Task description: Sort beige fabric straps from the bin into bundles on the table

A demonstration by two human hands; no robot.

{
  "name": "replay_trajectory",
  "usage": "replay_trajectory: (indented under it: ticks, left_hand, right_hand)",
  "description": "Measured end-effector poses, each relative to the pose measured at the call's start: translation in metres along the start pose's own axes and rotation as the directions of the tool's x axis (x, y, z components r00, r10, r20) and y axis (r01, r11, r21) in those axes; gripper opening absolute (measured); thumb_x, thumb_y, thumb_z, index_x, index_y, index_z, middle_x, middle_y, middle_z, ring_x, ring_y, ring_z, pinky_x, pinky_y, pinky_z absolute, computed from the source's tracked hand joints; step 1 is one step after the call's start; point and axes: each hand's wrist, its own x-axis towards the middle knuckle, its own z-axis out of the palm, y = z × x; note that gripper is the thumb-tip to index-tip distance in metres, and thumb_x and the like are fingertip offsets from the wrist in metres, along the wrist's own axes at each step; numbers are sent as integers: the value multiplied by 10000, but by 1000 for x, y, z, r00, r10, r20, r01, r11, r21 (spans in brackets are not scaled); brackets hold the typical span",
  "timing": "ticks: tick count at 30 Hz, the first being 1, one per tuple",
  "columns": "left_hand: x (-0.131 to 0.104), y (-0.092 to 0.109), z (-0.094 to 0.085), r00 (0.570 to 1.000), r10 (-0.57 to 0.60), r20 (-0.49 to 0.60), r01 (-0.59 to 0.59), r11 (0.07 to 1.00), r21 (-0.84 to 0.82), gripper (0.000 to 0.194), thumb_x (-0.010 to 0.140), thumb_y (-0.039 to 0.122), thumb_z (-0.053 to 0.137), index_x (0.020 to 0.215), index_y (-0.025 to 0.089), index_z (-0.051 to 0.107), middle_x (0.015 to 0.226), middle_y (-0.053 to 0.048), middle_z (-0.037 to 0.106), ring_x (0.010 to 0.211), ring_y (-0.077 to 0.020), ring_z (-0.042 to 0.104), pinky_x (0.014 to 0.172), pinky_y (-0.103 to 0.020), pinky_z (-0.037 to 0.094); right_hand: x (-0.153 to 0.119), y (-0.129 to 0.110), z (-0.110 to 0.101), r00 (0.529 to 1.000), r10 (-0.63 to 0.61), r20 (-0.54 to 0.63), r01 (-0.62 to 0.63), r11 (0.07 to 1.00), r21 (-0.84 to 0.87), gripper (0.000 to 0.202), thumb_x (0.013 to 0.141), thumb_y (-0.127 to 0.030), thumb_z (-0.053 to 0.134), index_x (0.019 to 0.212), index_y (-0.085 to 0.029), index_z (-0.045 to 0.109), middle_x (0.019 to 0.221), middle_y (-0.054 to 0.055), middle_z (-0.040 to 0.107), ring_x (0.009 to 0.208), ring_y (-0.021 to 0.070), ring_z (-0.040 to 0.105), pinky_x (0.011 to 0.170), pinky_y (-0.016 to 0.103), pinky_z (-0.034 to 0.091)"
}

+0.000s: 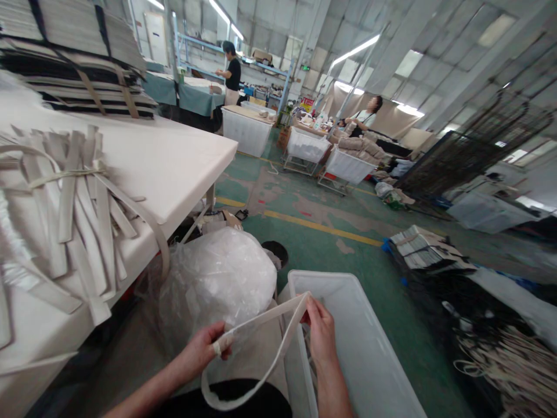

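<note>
A cream fabric strap (265, 315) runs between my hands, its slack hanging in a loop over my lap. My left hand (208, 346) is closed on one part of it, where the cloth looks folded or doubled. Thumb and fingers of my right hand (319, 328) pinch the strap at its upper bend, above the near rim of a white plastic bin (369, 354). What lies low in the bin by my right wrist is mostly hidden. More cut straps (89, 215), some tied in a bundle, lie on the table to my left.
The cream-topped table (187, 151) carries a tall strapped stack (78, 58). A clear plastic bag (217, 273) bulges beside the bin. Coiled straps (509, 366) and a bundled stack (429, 247) lie at right. White carts (307, 145) and two people stand farther off.
</note>
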Motion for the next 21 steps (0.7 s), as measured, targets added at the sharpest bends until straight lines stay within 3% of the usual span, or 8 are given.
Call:
replay_trajectory:
  ticks: [4,10,16,21]
  left_hand:
    - [1,-8,-6,998,-50,-24,49,998,-38,559,776,733,584,757,178,643,721,-29,647,700,-195,590,696,-310,451]
    - [0,-19,-7,983,-183,-17,183,983,-25,584,675,763,638,790,191,662,761,-24,655,721,-204,583,686,-315,439]
    - [1,-34,-11,973,-228,-17,229,972,46,524,680,700,643,804,191,671,823,-43,687,736,-210,602,694,-321,460]
    - [1,-52,-17,963,-267,-45,269,960,71,526,655,702,648,787,193,667,806,-46,686,735,-222,624,656,-313,463]
  right_hand:
    - [-3,-1,-12,997,74,-6,-74,997,22,412,810,-573,688,836,-170,770,606,35,649,518,167,508,460,276,393]
    - [4,-2,-39,975,83,-208,-74,996,53,484,697,-617,759,787,-143,724,606,22,634,514,149,515,459,253,396]
    - [29,-19,-79,937,-111,-332,66,987,-145,502,741,-633,688,804,-135,702,644,41,679,508,133,500,461,235,392]
    - [54,-21,-109,871,-317,-376,106,868,-486,484,822,-582,577,891,-129,734,746,86,745,561,184,592,578,300,484]
